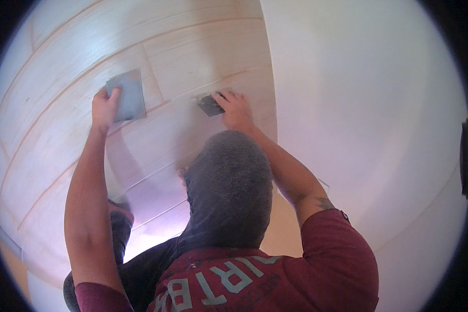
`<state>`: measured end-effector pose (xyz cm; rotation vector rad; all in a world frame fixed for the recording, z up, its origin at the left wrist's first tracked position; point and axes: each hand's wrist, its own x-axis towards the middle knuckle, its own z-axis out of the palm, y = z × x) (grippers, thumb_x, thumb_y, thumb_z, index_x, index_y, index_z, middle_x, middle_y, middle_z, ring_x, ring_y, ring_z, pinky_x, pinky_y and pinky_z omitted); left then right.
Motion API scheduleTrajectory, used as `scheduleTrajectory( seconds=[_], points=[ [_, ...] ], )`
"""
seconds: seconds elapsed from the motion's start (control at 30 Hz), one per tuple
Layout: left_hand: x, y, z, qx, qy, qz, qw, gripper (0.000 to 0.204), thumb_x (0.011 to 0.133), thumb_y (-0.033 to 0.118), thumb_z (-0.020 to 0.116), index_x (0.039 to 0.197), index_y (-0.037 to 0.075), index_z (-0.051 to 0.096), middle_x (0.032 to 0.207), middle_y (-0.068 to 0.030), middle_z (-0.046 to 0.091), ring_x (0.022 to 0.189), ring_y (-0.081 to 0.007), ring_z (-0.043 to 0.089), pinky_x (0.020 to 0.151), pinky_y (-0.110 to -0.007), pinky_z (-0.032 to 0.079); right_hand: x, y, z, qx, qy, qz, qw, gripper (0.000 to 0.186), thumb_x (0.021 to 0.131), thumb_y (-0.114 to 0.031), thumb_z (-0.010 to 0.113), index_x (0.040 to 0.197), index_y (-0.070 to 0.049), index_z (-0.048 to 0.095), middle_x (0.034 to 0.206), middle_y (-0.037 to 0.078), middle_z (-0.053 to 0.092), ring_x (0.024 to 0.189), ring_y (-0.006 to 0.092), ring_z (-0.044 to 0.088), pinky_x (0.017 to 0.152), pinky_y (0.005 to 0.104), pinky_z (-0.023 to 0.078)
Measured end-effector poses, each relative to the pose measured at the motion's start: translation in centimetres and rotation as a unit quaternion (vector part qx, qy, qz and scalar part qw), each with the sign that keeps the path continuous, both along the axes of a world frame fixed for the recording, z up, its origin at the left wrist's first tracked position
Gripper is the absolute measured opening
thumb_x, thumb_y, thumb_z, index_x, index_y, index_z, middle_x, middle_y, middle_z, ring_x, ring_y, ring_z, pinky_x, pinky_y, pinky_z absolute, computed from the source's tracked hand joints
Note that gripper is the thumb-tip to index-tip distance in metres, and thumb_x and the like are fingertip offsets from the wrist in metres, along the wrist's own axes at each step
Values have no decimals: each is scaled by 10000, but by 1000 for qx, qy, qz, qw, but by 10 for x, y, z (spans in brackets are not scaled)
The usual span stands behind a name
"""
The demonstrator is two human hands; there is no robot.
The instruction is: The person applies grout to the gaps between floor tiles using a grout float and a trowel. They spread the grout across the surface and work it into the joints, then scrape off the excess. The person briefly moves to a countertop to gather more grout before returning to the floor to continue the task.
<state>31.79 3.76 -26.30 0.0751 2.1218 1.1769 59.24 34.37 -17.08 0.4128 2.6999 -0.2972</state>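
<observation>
My left hand (105, 108) grips a flat grey-blue rectangular plate (128, 95) by its left edge, thumb on top. To the right, my right hand (237, 110) is closed on a dark flat rectangular spreader (210, 105) with pale smears. The spreader lies at a joint in the pale wood-look planks (192, 62), and a whitish line runs along that joint. Both forearms are stretched forward. How far the plate is from the planks, I cannot tell.
A smooth white surface (348, 104) borders the planks on the right. My bent knee in dark grey cloth (229, 192) is close below my right hand. One foot (120, 209) shows at the left. A dark object (466, 158) stands at the right rim.
</observation>
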Motion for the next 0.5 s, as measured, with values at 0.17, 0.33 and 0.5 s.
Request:
scheduleTrajectory(
  seconds=[0.17,0.33,0.5],
  points=[
    [-1,1,3,-13,4,-9,1000,452,981,373,650,1146,-34,756,931,-150,784,842,-208,724,821,-367,562,-1,10,-23,66,101,36,992,733,806,25,679,1502,-186,583,1497,146,552,1375,393,501,1102,549,414],
    [-2,2,6,-7,-18,7,1000,457,982,385,648,1142,-29,759,915,-151,785,843,-214,731,823,-366,562,19,23,-16,32,26,56,998,726,810,27,666,1498,-196,597,1478,142,583,1381,375,521,1141,537,410],
    [0,4,4,-19,4,-1,1000,472,1003,404,657,1143,-37,750,905,-106,766,809,-170,685,783,-349,544,14,96,0,76,28,-183,980,509,907,-71,603,1396,-181,692,1166,182,741,1114,393,697,997,533,532]
  ],
)
